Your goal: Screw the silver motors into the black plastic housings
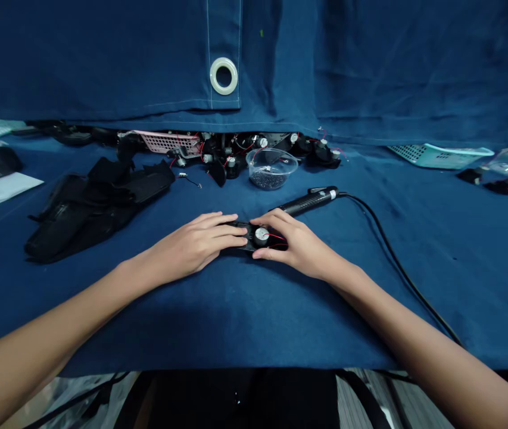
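A black plastic part (250,231) lies low over the blue cloth, with a small round silver motor (261,236) and thin red wires on it. My left hand (198,243) holds the part's left end, its fingers stretched across the top and the thumb mostly hidden. From the right, my right hand (296,241) grips the same part, thumb on the near side and fingers on the far side, around the motor. Much of the part is covered by both hands. Just beyond the right hand lies a black electric screwdriver (309,201) with a cable.
A clear bowl (273,170) of small dark pieces stands behind the hands. Around a pink basket (171,143) are several wired motor parts. Black fabric pouches (102,205) lie left, white paper (1,189) far left, a turquoise basket (441,156) right. The black cable (396,256) runs to the front edge.
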The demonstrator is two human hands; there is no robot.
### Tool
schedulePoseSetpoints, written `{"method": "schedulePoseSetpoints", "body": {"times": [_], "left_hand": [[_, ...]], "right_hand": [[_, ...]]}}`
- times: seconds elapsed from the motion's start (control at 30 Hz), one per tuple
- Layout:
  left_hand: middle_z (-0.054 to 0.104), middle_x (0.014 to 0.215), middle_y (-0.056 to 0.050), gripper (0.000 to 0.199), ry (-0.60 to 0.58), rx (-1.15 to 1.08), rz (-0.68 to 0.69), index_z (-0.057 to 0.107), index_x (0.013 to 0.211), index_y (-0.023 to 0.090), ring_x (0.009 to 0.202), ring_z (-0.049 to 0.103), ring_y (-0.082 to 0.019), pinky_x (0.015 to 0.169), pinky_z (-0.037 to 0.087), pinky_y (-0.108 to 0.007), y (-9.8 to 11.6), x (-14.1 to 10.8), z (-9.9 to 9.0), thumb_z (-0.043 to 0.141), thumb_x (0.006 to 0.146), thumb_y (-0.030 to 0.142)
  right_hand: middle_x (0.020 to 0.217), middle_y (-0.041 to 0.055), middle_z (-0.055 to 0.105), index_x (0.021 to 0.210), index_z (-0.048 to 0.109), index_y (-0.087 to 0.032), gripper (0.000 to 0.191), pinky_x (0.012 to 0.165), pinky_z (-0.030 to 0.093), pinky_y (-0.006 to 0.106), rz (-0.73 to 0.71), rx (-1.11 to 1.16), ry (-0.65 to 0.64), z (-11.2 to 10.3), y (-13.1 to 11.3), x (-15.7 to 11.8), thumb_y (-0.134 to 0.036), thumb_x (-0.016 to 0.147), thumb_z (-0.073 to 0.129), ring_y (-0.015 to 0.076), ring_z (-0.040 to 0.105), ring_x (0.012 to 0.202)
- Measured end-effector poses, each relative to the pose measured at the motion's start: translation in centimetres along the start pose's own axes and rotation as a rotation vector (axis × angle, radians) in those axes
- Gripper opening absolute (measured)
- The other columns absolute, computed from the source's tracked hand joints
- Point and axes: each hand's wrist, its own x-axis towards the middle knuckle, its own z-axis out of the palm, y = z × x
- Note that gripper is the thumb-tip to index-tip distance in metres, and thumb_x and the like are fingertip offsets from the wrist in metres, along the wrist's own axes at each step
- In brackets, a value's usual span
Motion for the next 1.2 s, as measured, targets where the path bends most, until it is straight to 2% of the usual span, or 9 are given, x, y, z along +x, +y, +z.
{"method": "schedulePoseSetpoints", "body": {"times": [0.23,0.33,0.47,0.63,0.8,1.0,1.2], "left_hand": [[0.057,0.134,-0.002,0.040,0.005,0.007,0.021,0.052,0.131,0.020,0.136,0.038,-0.020,0.112,0.034,-0.042,0.00,0.03,0.10,0.043,0.093,0.009],[0.056,0.135,-0.002,0.045,-0.004,0.004,0.013,0.051,0.131,0.021,0.135,0.038,-0.021,0.110,0.035,-0.042,-0.06,0.03,0.11,0.046,0.090,0.006],[0.055,0.136,-0.002,0.048,-0.013,-0.004,-0.007,0.050,0.131,0.023,0.134,0.039,-0.021,0.109,0.035,-0.042,-0.15,0.09,0.07,0.048,0.088,0.005],[0.054,0.137,-0.001,0.047,-0.019,0.005,-0.010,0.050,0.131,0.023,0.133,0.040,-0.020,0.109,0.034,-0.041,-0.28,0.00,0.09,0.049,0.088,0.005],[0.054,0.137,-0.001,0.047,-0.032,0.013,-0.014,0.050,0.132,0.024,0.132,0.041,-0.021,0.108,0.035,-0.041,-0.29,-0.10,0.09,0.049,0.088,0.007],[0.055,0.135,-0.004,0.048,-0.001,0.049,-0.008,0.050,0.132,0.021,0.133,0.040,-0.023,0.107,0.036,-0.043,0.25,0.04,0.20,0.048,0.087,0.004],[0.055,0.135,-0.006,0.044,-0.005,0.084,-0.009,0.050,0.131,0.021,0.133,0.041,-0.025,0.106,0.037,-0.045,0.57,0.19,0.24,0.050,0.089,0.010]], "right_hand": [[0.117,0.0066,0.054,0.125,0.054,-0.020,0.056,0.099,0.045,0.034,-0.004,0.006,0.040,0.50,0.00,-0.28,-0.050,0.079,0.065,0.0176,0.055,0.109],[0.116,0.0050,0.055,0.123,0.056,-0.022,0.052,0.098,0.046,0.033,0.032,0.101,0.063,0.37,0.36,-0.41,-0.048,0.079,0.066,0.0167,0.057,0.107],[0.116,0.0037,0.055,0.119,0.057,-0.023,0.042,0.097,0.048,0.031,0.080,0.219,0.032,-0.07,0.67,-0.55,-0.042,0.083,0.065,0.0146,0.060,0.104],[0.114,0.0043,0.056,0.116,0.057,-0.023,0.034,0.097,0.047,0.032,0.023,0.083,0.009,-0.44,0.42,-0.75,-0.036,0.085,0.062,0.0155,0.057,0.106],[0.115,0.0048,0.054,0.119,0.053,-0.023,0.044,0.095,0.046,0.033,0.028,0.037,-0.032,-0.32,0.33,-0.83,-0.042,0.081,0.066,0.0168,0.054,0.105],[0.114,0.0068,0.051,0.120,0.049,-0.021,0.045,0.091,0.045,0.033,0.012,-0.056,-0.043,0.25,0.22,-0.80,-0.044,0.084,0.062,0.0174,0.053,0.102],[0.111,0.0040,0.053,0.117,0.052,-0.021,0.042,0.091,0.044,0.028,0.047,0.029,-0.046,-0.18,0.08,-0.74,-0.044,0.083,0.063,0.0149,0.053,0.101]]}}
